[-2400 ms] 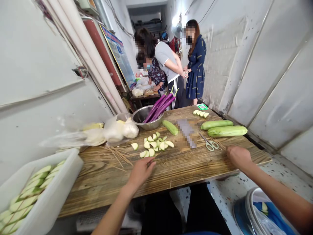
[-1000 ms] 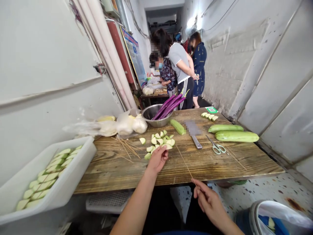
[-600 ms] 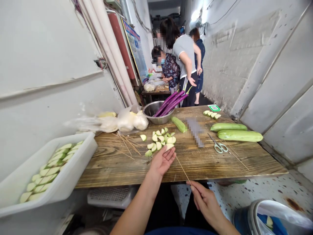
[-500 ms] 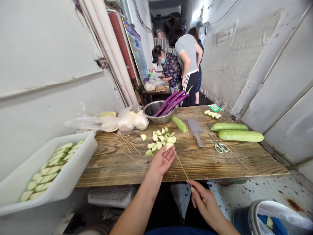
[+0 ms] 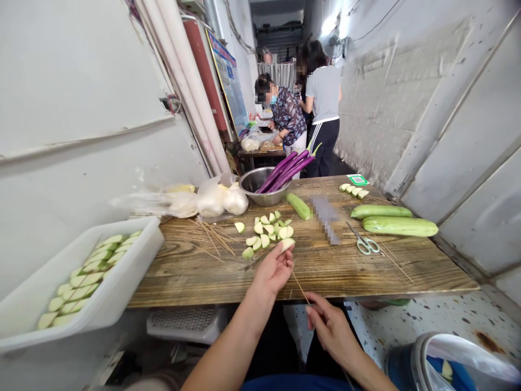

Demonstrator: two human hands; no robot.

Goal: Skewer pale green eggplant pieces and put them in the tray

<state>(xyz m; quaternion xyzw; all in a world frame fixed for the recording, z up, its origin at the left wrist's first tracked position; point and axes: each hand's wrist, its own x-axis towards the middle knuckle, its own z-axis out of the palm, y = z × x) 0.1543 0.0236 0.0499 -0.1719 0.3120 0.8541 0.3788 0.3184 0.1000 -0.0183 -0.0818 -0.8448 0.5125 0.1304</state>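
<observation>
My left hand [image 5: 272, 276] is closed, palm up, with a half-round zucchini slice [image 5: 287, 245] pinched at its fingertips. My right hand [image 5: 331, 325] grips a thin wooden skewer [image 5: 300, 287] between thumb and fingers. The skewer slants up towards my left hand, and its far tip is hidden by the fingers. Just beyond the left hand lies a loose pile of cut zucchini pieces [image 5: 264, 240]. More skewers [image 5: 211, 237] are heaped to the left of that pile.
A white tub [image 5: 140, 255] holds rows of zucchini pieces. Behind the pile sits a metal bowl [image 5: 254, 190] with purple eggplants [image 5: 285, 172]. Scissors [image 5: 367, 245], a blurred blade-like object [image 5: 325, 217] and whole zucchinis [image 5: 401, 226] are on the right. Several people stand beyond.
My left fingers have curled in around the zucchini slice. My right hand has moved up and left, bringing the skewer closer. In the background, a person in grey has turned and shifted right.
</observation>
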